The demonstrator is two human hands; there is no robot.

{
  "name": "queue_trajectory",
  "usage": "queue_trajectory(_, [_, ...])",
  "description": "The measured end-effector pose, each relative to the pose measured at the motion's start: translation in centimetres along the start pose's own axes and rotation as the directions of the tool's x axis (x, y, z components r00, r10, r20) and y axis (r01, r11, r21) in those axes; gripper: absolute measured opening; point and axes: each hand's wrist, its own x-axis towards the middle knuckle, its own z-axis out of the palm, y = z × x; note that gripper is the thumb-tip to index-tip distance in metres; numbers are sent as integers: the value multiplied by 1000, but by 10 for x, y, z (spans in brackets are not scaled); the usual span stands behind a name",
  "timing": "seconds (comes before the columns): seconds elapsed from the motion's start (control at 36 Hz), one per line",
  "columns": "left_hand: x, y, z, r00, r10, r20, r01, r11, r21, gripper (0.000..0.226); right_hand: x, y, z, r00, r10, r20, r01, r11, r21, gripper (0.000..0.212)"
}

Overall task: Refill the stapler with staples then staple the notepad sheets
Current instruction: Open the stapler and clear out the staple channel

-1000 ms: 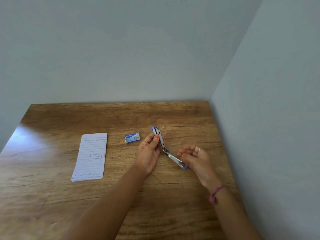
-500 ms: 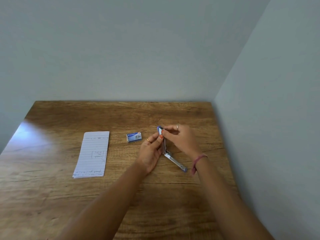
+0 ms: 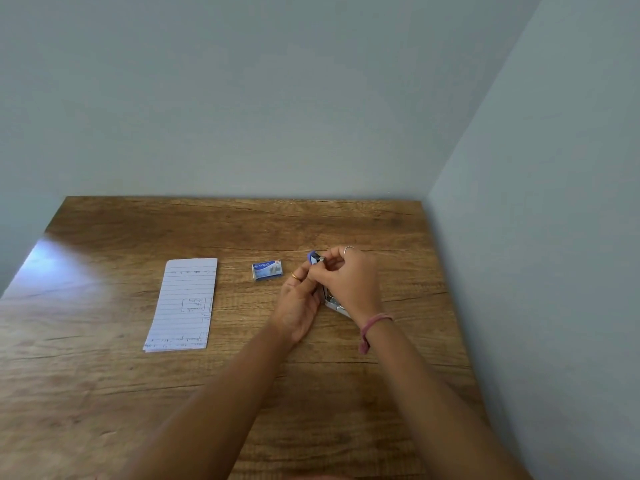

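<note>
A small blue and silver stapler (image 3: 315, 258) stands opened up on the wooden table (image 3: 242, 393), mostly hidden between my hands. My left hand (image 3: 298, 306) grips its upright part from the left. My right hand (image 3: 349, 282) reaches over it, fingertips pinched at its blue top end; the metal base (image 3: 337, 306) shows under that wrist. A small blue staple box (image 3: 266, 269) lies just left of my left hand. The lined notepad sheets (image 3: 185, 304) lie flat further left.
Grey walls close the table at the back and along the right side. The table's left edge slants off at the far left, with a bright glare patch (image 3: 52, 268) near it.
My right hand moved from the stapler's lower end up to its blue top and now covers most of it. The left hand stayed in place on the stapler.
</note>
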Motion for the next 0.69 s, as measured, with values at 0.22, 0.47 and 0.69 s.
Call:
queue_trajectory(0.22, [-1, 1, 1, 1000, 13, 24, -12, 1000, -26, 30, -6, 3, 0, 1000, 6, -4, -5, 997, 79, 27])
queue_trajectory(0.47, [2, 2, -2, 1000, 10, -16, -12, 989, -150, 17, -16, 17, -14, 998, -5, 65, -12, 967, 255, 16])
queue_trajectory(0.69, [3, 4, -7, 1000, -7, -25, 1, 974, -228, 14, -48, 61, -44, 992, 120, 42, -126, 971, 204, 21])
